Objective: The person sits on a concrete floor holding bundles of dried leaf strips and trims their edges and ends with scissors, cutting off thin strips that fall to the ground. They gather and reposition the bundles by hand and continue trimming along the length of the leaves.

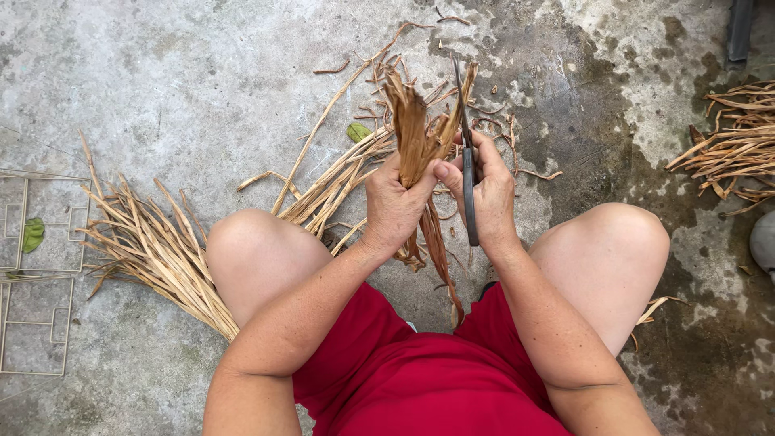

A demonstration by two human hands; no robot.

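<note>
Overhead, looking down on a seated person, bare knees spread, red shorts (428,379) at the bottom of the view. Floor is rough grey concrete (186,73), stained darker toward the upper right.

Left hand (393,206): closed in a fist around a bunch of dried brown leaf strips (412,133). The bunch stands roughly upright; frayed tips fan out above the fist, and longer tails hang below it, down between the knees.

Right hand (491,190): just beside the left, thumb touching the bunch. It is wrapped around a pair of dark scissors (467,161), which run nearly vertical; the tip points up past the leaf tips, the handle end shows below the palm. Whether the blades are apart or together cannot be told from this angle.

Hands are close together, both centred above the gap between the knees.

Around them:
- A long sheaf of pale dried stalks (153,242) lies on the floor to the left, passing partly under the left knee and reaching up toward the hands.
- Short curled offcuts (492,121) are scattered on the concrete above the hands.
- A small green leaf (358,131) lies among the stalks, just left of the bunch.
- A second pile of dried strips (735,149) sits at the right edge, well apart from the hands.
- A thin wire frame (36,274) lies flat at the far left, with another green leaf (32,234) on it.
</note>
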